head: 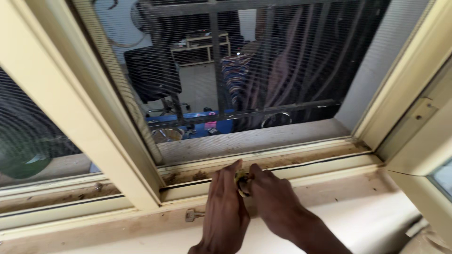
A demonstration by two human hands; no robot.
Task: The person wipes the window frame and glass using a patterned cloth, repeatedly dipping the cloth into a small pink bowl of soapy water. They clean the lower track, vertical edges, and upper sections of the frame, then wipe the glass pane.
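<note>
Fingertips (238, 165) of your left hand (227, 207) and right hand (273, 200) pinch a small brass latch (241, 181) on the window frame (301, 169), key (193, 215) at nine o'clock

A cream window sill (358, 221) bears a small metal key (193, 215) near its dusty frame track (301, 159).

— What room is left about the window sill (358, 221)?

— To the right of the right hand (278, 204) a broad bare stretch of sill is seen. To the left of the left hand (229, 211), passage along the sill is narrowed only by a small metal key (192, 215).

— And beyond?

— The way forward is blocked by the raised cream frame rail (301, 171), then by the mesh screen (282, 61) and the dark bars (216, 61) behind it. The slanted frame post (94, 117) closes off the left, the hinged side frame (414, 127) the right.
</note>
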